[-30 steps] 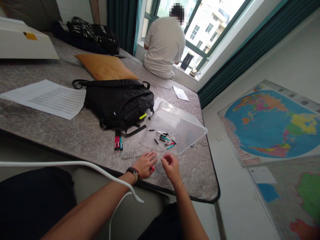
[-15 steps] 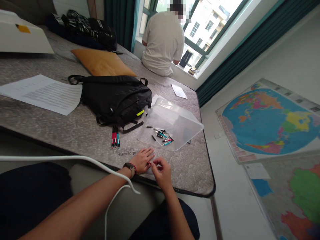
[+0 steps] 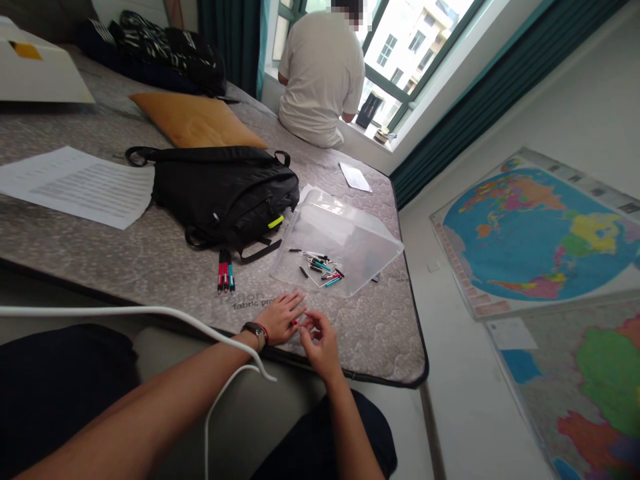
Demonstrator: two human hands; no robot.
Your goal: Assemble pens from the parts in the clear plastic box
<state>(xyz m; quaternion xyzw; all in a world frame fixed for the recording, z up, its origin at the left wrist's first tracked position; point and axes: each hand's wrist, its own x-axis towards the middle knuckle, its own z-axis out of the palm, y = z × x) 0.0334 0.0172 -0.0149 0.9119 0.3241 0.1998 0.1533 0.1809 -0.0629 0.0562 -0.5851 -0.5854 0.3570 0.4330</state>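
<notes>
My left hand (image 3: pixel 281 317), with a watch on the wrist, lies on the mattress (image 3: pixel 165 280) near its front edge, fingers closed round a small red pen part (image 3: pixel 296 323). My right hand (image 3: pixel 319 339) is right beside it, fingers pinched at the same red part. Just beyond the hands lies a clear plastic folder (image 3: pixel 345 243) with several small pen pieces (image 3: pixel 320 268) on it. To the left of it lie three assembled pens (image 3: pixel 224 272), side by side.
A black backpack (image 3: pixel 225 193) sits behind the pens, printed sheets (image 3: pixel 75 187) to its left, an orange cushion (image 3: pixel 193 120) further back. A person in a white shirt (image 3: pixel 320 80) sits at the window. World map posters (image 3: pixel 535 233) lie on the floor at right. A white cable (image 3: pixel 150 313) crosses my lap.
My right hand has moved left to meet my left hand at the red part. The view has shifted slightly, so everything sits lower left in the picture.
</notes>
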